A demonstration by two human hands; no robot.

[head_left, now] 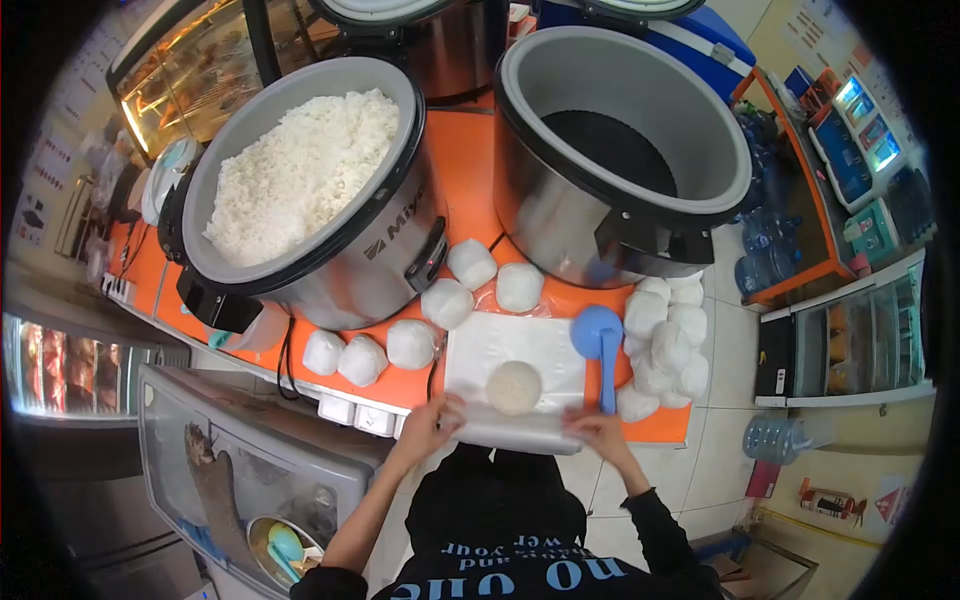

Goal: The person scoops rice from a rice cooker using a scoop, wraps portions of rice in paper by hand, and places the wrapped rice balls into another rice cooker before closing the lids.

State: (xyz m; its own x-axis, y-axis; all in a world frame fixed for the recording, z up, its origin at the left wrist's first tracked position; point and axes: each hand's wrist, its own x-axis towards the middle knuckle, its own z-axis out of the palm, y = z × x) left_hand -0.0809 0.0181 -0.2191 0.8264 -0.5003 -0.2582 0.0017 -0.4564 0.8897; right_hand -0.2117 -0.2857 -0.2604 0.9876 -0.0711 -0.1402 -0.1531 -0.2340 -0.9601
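Observation:
White wrapping paper (480, 350) lies at the front of the orange table, with a rounded mound of rice (514, 388) on it. My left hand (430, 428) pinches the left end of the paper's near edge, which is lifted and curls in front of the rice. At the right end of that edge, my right hand (598, 432) is closed on the paper too. A blue rice scoop (597, 332) rests just beyond my right hand, its handle pointing toward me. White wrapped rice portions (668, 345) are piled to the right; several more (411, 344) sit to the left and behind the paper.
A big cooker full of rice (305, 170) stands at the back left. Another cooker (625, 150), its dark bottom showing, is at the back right. A grey bin (255, 450) with a metal bowl (285, 548) is below left. Water bottles (770, 438) lie on the right.

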